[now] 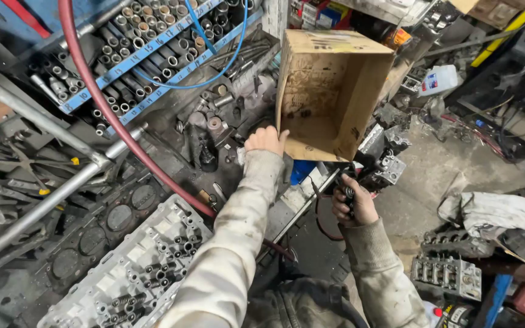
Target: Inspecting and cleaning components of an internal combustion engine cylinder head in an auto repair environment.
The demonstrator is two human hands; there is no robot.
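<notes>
Cluttered workbench [171, 115] and grimy concrete floor [432, 164] make up the setting, seen from above in a crowded engine workshop. An open cardboard box [329, 91] is tipped on its side at the bench edge, its empty inside turned toward the camera. The box's lower left corner is gripped by the left hand [265, 140], whose fingers are curled over the rim and pressed against the cardboard. Just below and to the right of the box, a dark air tool [349, 193] is clasped in the right hand [353, 203], with the fingers wrapped tightly round its handle; a thin dark hose is seen looping down from it. Both arms are covered by pale, stained sleeves.

Beside the left hand, small metal parts are scattered over the dark bench. A red hose [107, 115] is laid in a curve across the bench, and a thin blue cable is draped over racks of sockets [141, 48] further back. A grey cylinder head [135, 270] with valve springs is set at the lower left, next to a dark gasket. White rags [493, 209] are heaped on the floor to the right.
</notes>
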